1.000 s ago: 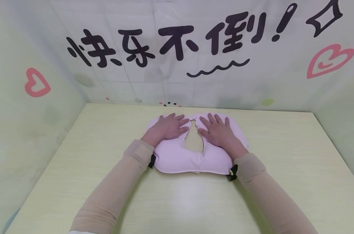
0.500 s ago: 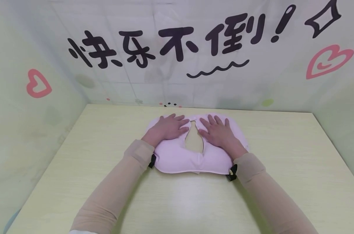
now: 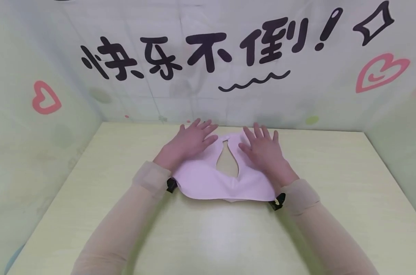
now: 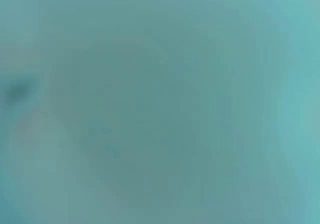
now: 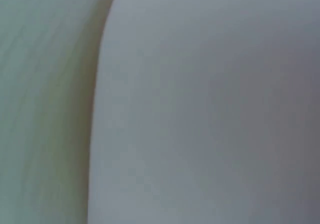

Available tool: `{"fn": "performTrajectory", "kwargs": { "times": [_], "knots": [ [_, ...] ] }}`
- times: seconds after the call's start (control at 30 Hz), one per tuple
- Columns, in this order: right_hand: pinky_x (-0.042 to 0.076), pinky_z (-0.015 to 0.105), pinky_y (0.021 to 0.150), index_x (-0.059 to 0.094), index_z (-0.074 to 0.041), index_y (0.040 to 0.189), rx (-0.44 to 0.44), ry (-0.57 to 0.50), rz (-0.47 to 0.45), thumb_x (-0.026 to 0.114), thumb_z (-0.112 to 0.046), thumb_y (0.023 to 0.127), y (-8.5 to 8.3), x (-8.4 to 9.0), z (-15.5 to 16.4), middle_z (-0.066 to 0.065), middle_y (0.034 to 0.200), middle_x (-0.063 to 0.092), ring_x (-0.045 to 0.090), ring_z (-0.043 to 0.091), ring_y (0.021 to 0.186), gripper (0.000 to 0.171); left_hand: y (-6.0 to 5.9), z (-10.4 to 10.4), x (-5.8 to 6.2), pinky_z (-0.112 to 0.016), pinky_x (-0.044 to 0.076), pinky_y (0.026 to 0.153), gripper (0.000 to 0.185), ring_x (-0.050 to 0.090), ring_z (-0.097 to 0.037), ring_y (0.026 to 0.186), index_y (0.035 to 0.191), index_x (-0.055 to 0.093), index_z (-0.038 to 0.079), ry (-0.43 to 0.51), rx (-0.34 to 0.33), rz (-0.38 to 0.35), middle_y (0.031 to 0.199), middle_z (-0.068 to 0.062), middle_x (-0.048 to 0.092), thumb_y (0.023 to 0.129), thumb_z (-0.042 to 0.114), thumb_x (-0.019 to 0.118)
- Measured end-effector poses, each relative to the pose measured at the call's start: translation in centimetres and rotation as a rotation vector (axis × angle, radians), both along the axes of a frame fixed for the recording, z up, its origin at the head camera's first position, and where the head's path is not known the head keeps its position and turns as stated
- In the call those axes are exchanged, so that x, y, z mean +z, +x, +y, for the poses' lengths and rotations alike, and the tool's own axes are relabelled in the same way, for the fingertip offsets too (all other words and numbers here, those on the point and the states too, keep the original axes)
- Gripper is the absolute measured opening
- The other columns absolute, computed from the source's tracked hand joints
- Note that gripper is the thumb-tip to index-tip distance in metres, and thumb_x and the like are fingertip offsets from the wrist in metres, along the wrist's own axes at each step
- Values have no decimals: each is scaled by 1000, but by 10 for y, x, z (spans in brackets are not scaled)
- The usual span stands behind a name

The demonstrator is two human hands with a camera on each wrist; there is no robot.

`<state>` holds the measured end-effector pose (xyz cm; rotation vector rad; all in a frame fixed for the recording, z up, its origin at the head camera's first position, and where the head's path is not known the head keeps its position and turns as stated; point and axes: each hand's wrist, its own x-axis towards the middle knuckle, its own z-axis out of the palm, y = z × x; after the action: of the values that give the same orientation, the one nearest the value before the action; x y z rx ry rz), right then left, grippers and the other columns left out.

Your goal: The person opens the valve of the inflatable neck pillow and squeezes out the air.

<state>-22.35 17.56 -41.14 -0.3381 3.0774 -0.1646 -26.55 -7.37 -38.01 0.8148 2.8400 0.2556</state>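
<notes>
On pink pillow (image 3: 208,179) — both hands flat.

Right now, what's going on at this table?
A person has both hands spread flat on a pale pink, soft U-shaped pillow lying on a light yellow-green wooden table. The left hand rests on the pillow's left lobe and the right hand on its right lobe, fingers straight and pointing toward the back wall. The table shows through the teardrop-shaped gap between the lobes. Both wrist views are blurred and show nothing usable.
</notes>
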Motion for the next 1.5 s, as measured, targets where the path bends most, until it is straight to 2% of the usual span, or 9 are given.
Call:
{"fn": "performTrajectory", "kwargs": {
  "times": [0.1, 0.23, 0.37, 0.47, 0.6, 0.83, 1.3, 1.4, 1.5],
  "knots": [
    [11, 73, 115, 26, -10, 163, -24, 4, -30, 40, -48, 109, 3, -3, 0, 26, 167, 16, 14, 48, 152, 68, 5, -1, -4, -77, 16, 112, 60, 11, -40, 155, 163, 31, 24, -16, -4, -41, 170, -4, 19, 110, 53, 30],
    [13, 75, 114, 28, -10, 163, -47, 22, -53, 43, -47, 107, 6, -14, -1, 28, 166, 17, 16, 49, 151, 68, 9, -1, -17, -77, 15, 112, 60, 10, -40, 155, 163, 32, 23, -47, -19, -60, 170, -6, 20, 110, 52, 31],
    [12, 75, 114, 28, -11, 162, -65, 16, -66, 43, -46, 107, 6, -24, -1, 29, 165, 17, 16, 50, 151, 66, 8, -3, -30, -78, 15, 111, 60, 11, -41, 155, 162, 35, 21, -51, -22, -67, 169, -8, 24, 110, 50, 32],
    [11, 75, 114, 27, -12, 162, -76, 1, -93, 41, -47, 108, 4, -28, 0, 28, 166, 16, 15, 50, 151, 66, 6, -4, -35, -79, 14, 111, 61, 11, -42, 155, 162, 34, 21, -45, -24, -97, 169, -9, 23, 110, 51, 32],
    [10, 75, 114, 27, -11, 163, -73, -20, -112, 39, -49, 108, 3, -28, 3, 27, 166, 16, 14, 50, 151, 67, 2, -5, -36, -78, 15, 111, 62, 14, -42, 154, 162, 34, 22, -32, -15, -124, 169, -9, 24, 109, 54, 31],
    [8, 75, 114, 25, -11, 164, -67, -37, -153, 34, -52, 108, 3, -25, 6, 26, 166, 17, 14, 50, 151, 69, -4, -4, -38, -77, 21, 110, 62, 22, -41, 152, 161, 38, 23, -22, -10, -124, 167, -9, 30, 108, 55, 33],
    [8, 75, 114, 22, -12, 165, -73, -58, -200, 33, -52, 109, 3, -26, 7, 25, 168, 12, 9, 50, 152, 69, -6, -2, -44, -79, 23, 108, 62, 23, -40, 152, 159, 42, 22, -9, -6, -132, 165, -10, 33, 107, 56, 34],
    [6, 75, 115, 22, -11, 165, -65, -63, -202, 32, -52, 109, 2, -28, 5, 26, 168, 11, 8, 50, 153, 70, -8, -7, -42, -79, 21, 109, 63, 23, -40, 152, 159, 41, 21, 9, 4, -139, 166, -10, 32, 108, 56, 33],
    [5, 74, 115, 21, -11, 165, -55, -64, -196, 31, -52, 109, 2, -28, 4, 26, 168, 10, 7, 49, 153, 70, -9, -16, -36, -78, 18, 111, 63, 22, -39, 153, 160, 39, 21, 30, 35, -109, 167, -8, 30, 108, 56, 31]
  ]
}}
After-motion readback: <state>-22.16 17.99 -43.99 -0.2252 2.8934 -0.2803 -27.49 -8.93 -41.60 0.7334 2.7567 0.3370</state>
